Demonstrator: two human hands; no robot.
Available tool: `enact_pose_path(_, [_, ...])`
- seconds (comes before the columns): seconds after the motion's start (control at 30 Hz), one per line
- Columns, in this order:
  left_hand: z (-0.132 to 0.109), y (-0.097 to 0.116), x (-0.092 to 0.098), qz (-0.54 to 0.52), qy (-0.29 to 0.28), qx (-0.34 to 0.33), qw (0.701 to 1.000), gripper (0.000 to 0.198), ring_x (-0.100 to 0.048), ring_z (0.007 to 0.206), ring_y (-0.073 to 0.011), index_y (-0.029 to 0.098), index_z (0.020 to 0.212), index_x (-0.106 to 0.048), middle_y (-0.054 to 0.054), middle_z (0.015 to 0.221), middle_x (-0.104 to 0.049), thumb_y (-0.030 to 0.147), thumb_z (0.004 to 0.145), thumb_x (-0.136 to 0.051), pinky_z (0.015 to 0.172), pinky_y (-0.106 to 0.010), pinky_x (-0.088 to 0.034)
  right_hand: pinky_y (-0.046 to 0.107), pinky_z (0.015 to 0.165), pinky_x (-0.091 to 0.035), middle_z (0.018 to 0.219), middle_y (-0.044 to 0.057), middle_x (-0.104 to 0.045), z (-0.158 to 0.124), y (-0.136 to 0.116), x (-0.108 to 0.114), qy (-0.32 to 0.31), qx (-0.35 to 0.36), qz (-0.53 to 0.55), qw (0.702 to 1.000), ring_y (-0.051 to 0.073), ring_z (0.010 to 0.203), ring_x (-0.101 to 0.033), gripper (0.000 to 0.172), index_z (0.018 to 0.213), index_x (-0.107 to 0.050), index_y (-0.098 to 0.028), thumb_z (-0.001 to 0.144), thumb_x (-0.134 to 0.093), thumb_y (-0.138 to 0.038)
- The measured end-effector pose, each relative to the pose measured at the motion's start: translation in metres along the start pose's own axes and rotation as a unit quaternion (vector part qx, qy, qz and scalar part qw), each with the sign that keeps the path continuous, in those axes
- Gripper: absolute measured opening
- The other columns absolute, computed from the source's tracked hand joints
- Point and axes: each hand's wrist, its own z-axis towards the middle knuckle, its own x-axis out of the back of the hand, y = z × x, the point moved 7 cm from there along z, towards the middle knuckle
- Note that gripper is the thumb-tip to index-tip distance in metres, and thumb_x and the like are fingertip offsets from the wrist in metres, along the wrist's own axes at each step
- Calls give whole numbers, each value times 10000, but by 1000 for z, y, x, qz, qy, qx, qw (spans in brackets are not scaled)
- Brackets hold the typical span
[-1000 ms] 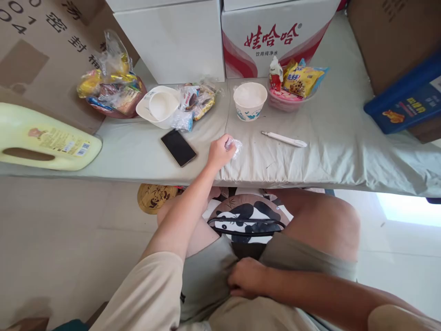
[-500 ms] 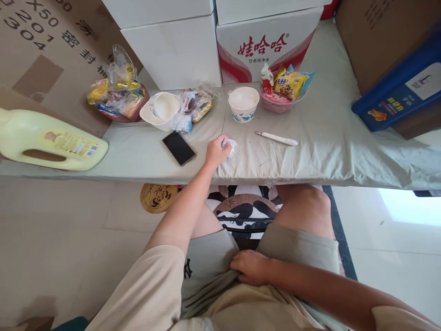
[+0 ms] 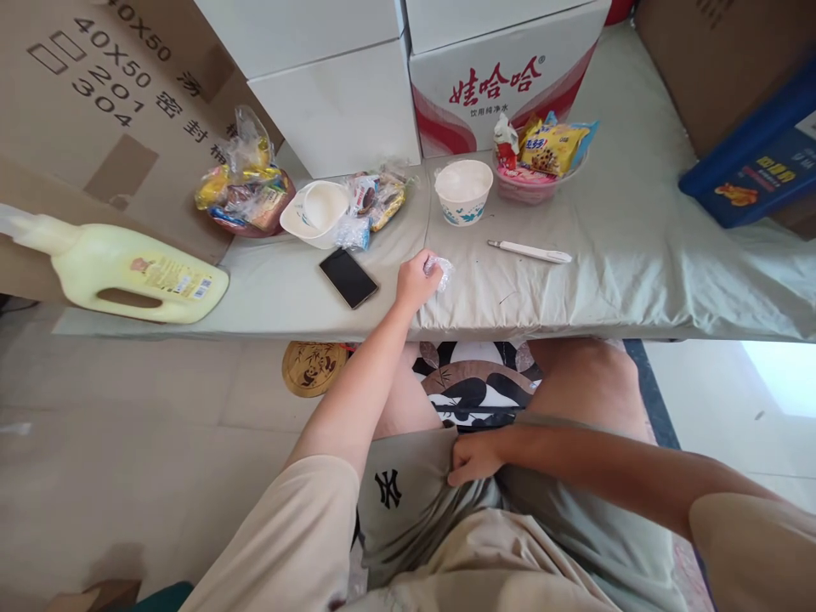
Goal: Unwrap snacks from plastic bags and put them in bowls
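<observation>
My left hand (image 3: 417,281) rests near the front edge of the cloth-covered table (image 3: 625,255), fingers closed on a small crumpled clear wrapper (image 3: 441,272). A black phone (image 3: 348,277) lies just left of that hand. My right hand (image 3: 475,457) is down in my lap, fingers curled and pinching the grey fabric of my shorts (image 3: 408,510). A white pen-like stick (image 3: 529,252) lies on the cloth to the right of my left hand. Behind it stands a white paper bowl (image 3: 463,191).
A yellow jug (image 3: 133,274) lies on its side at the table's left end. At the back are a snack bag in a bowl (image 3: 246,191), a white cup on a dish (image 3: 319,212), wrapped snacks (image 3: 376,200), a pink snack bowl (image 3: 541,161), and stacked boxes (image 3: 503,76).
My right hand has moved forward along my lap and now pinches the shorts nearer the knees. My left hand stays closed on the wrapper; the view shifted slightly.
</observation>
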Motion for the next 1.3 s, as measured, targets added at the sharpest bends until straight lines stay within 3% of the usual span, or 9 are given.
enact_pose_path(0.2, [-1, -1, 1, -6, -2, 7, 1000, 64, -553, 671, -143, 208, 836, -622, 10, 703, -608, 220, 821, -560, 681, -258, -424, 354, 653, -395, 507, 20, -547, 11, 8, -2, -32, 24, -157, 987, 178, 555, -505, 441, 535, -574, -224, 895, -466, -454])
enact_pose_path(0.33, [-1, 1, 3, -12, -4, 5, 1000, 54, -559, 681, -149, 208, 819, -622, 3, 705, -615, 207, 813, -568, 688, -265, -422, 412, 909, -373, 934, 129, -720, 4, 1, -19, -26, 51, -244, 968, 252, 902, -615, 277, 827, -677, -210, 896, -505, -415])
enact_pose_path(0.47, [-1, 2, 3, -12, 1, -1, 1000, 64, -571, 696, -153, 209, 835, -630, -3, 725, -635, 211, 817, -569, 702, -269, -429, 437, 911, -364, 1149, 150, -674, -11, 4, -18, -13, 27, -291, 956, 305, 1097, -560, 204, 963, -683, -236, 782, -665, -328])
enact_pose_path(0.6, [-2, 2, 3, -1, 2, -1, 1000, 73, -577, 699, -157, 210, 842, -637, -8, 724, -642, 219, 822, -567, 702, -270, -432, 396, 826, -394, 1018, 121, -682, -21, -14, 15, 25, -6, -297, 955, 268, 997, -594, 131, 901, -686, -199, 840, -587, -259])
enact_pose_path(0.83, [-1, 6, 4, 24, -8, 6, 1000, 62, -561, 672, -154, 214, 836, -625, 1, 701, -620, 225, 816, -568, 686, -270, -431, 262, 761, -418, 902, 40, -692, -16, -78, 120, 278, 78, -112, 951, 156, 823, -611, 137, 926, -626, -199, 911, -490, -209])
enact_pose_path(0.97, [-2, 2, 3, 16, -12, 23, 1000, 47, -529, 630, -139, 215, 805, -592, 27, 651, -564, 239, 815, -553, 659, -261, -429, 252, 716, -394, 832, 40, -688, -4, -42, 141, 342, 2, -26, 940, 149, 757, -600, 160, 891, -627, -188, 921, -471, -202])
enact_pose_path(1.1, [11, 3, 21, 11, 7, 26, 1000, 109, -550, 685, -144, 217, 844, -584, 11, 713, -576, 291, 865, -507, 664, -255, -463, 250, 620, -317, 726, 18, -671, -7, -6, 142, 317, -26, -1, 948, 147, 667, -578, 128, 840, -662, -191, 861, -536, -194])
enact_pose_path(1.23, [53, 54, 68, 84, 166, -108, 977, 136, -584, 1027, -210, 220, 918, -630, -75, 1017, -609, 301, 883, -526, 934, -347, -475, 253, 607, -285, 749, 29, -692, -28, 15, 152, 301, -91, 27, 949, 155, 689, -604, 184, 858, -696, -206, 875, -513, -207])
enact_pose_path(1.3, [85, 81, 71, 135, 157, -143, 968, 169, -569, 1083, -230, 227, 976, -651, -72, 1022, -597, 278, 898, -511, 1005, -388, -435, 256, 619, -293, 771, 36, -704, -35, 17, 159, 301, -111, 39, 946, 164, 725, -627, 209, 882, -703, -212, 895, -495, -219])
